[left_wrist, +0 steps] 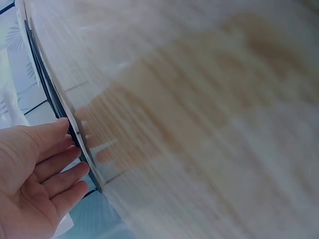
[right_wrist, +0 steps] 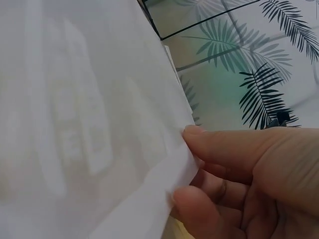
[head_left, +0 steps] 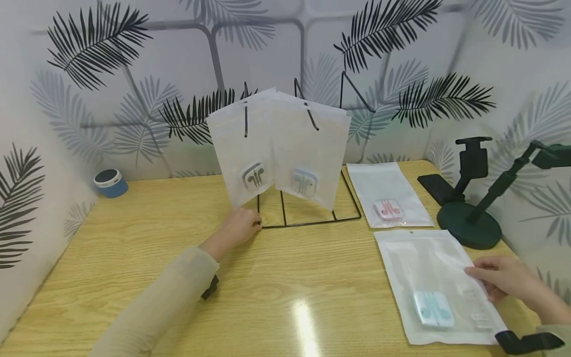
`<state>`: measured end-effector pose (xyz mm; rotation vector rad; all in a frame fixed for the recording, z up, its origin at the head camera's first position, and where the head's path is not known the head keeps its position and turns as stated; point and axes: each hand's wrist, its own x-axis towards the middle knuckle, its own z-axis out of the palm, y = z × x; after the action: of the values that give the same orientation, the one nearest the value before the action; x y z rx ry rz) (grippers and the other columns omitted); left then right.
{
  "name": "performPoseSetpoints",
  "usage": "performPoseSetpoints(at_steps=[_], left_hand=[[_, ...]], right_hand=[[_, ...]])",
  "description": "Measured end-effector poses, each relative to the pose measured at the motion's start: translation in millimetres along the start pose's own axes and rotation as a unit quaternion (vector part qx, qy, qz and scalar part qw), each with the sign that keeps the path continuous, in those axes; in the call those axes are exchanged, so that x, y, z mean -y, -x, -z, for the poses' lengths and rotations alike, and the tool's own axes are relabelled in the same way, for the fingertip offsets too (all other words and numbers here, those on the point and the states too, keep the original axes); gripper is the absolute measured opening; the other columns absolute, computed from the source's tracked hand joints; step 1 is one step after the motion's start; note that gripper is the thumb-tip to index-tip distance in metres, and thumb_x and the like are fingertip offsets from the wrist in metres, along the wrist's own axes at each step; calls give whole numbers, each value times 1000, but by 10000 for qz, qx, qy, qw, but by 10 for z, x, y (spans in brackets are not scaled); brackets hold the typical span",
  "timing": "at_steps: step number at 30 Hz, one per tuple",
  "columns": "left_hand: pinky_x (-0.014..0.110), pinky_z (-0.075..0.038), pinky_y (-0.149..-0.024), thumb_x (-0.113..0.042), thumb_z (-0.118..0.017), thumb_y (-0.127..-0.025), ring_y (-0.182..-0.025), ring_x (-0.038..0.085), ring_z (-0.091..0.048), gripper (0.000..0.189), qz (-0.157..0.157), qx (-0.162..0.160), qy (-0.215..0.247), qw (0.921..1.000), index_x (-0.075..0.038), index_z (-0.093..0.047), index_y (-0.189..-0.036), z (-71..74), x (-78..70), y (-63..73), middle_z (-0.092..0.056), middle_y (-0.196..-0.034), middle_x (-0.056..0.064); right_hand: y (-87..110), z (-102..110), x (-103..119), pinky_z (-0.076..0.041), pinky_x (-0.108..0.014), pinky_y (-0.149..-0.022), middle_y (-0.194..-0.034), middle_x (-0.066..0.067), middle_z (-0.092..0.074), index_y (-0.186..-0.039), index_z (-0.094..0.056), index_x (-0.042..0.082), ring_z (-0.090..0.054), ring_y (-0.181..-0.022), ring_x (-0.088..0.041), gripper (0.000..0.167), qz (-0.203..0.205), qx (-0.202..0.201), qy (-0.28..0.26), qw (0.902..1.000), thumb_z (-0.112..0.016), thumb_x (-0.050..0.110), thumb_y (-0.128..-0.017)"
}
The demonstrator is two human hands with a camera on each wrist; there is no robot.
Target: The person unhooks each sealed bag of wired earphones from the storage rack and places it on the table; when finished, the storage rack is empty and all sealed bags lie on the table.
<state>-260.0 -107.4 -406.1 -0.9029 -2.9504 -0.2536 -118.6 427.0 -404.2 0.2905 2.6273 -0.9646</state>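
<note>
My left hand (head_left: 238, 225) grips the front left corner of a black wire rack (head_left: 308, 223) on the table. In the left wrist view, its thumb and fingers lie against the dark wire (left_wrist: 52, 94). On the rack's hooks hang white translucent zip bags (head_left: 243, 153), with boxed earphones (head_left: 254, 176) showing in the front ones. At the right, my right hand (head_left: 504, 280) pinches the side edge of another zip bag (head_left: 428, 263) holding a light-blue earphone case (head_left: 432, 308). The right wrist view shows thumb and fingers on that bag's edge (right_wrist: 172, 149).
Behind the held bag lies another zip bag (head_left: 388, 181) with pink earphones (head_left: 389, 210). A dark-green stand (head_left: 470, 223) and a black phone-like slab (head_left: 434, 188) are at the back right. A small blue round device (head_left: 110, 183) sits at the back left. The patterned wall (head_left: 147, 124) closes the table's far side.
</note>
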Motion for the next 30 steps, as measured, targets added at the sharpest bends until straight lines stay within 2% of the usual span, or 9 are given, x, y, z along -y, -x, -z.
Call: performPoseSetpoints(at_steps=[7,15,26,30], left_hand=[[28,-41,-56,-12,-67,-85,-60,11,-48,14,1,38,54,10000,-12,-62,-72,-12,4,2,-57,-68,-2],[28,-40,-56,-13,-66,-86,-60,11,-47,14,80,106,113,9998,-12,-62,-72,-11,0,2,-57,-69,-3],[27,-39,-55,-12,-66,-86,-60,11,-46,13,-26,109,54,9999,-11,-62,-73,10,-11,15,-56,-68,-3],[27,-37,-54,-11,-66,-85,-58,11,-44,15,-80,46,91,9999,-11,-61,-72,1,-2,16,-53,-64,-4]], right_hand=[[-62,-8,-12,-48,-29,-48,-62,0,-50,-94,-58,-8,-53,-51,-16,51,-78,31,287,9996,-68,40,-81],[-91,-14,-5,-46,-28,-46,-59,0,-48,-85,-58,1,-52,-49,-15,42,181,15,380,9991,-70,41,-79],[-97,-7,7,-47,-29,-45,-58,0,-51,-87,-58,-1,-53,-49,-16,51,192,17,241,9995,-73,46,-74],[-100,34,26,-49,-32,-47,-61,0,-55,-90,-58,-6,-55,-52,-18,46,255,-1,259,9993,-70,37,-80]])
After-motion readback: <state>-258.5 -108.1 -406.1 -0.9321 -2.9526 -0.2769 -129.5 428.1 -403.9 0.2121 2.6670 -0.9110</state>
